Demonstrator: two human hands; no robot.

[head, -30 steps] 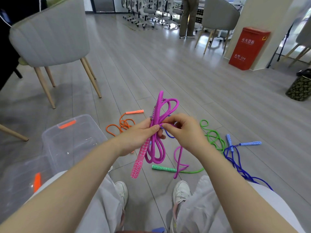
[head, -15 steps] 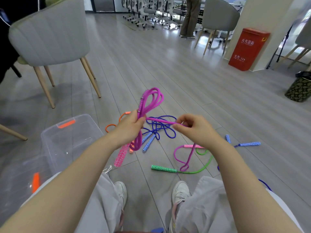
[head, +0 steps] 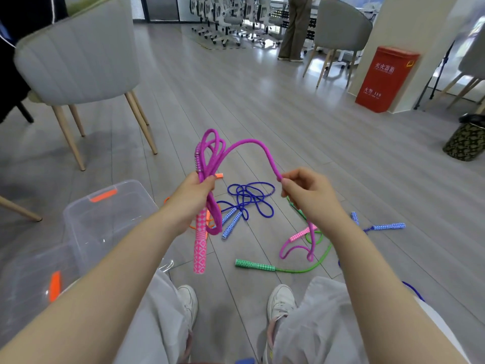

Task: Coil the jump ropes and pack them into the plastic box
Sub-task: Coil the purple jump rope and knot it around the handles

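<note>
Head view: left hand [head: 193,197] grips the magenta rope [head: 252,143] bundle just right of the plastic box [head: 105,219]; right hand [head: 307,191] pinches the loose strand. Mid-coil, next loop wants laying onto the bundle.

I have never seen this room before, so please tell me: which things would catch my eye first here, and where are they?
The magenta jump rope stands out at the centre: the left hand grips its coiled loops while the right hand pinches the free strand arching between the hands. Behind them a blue jump rope lies tangled on the floor. The clear plastic box sits open at lower left.
</note>
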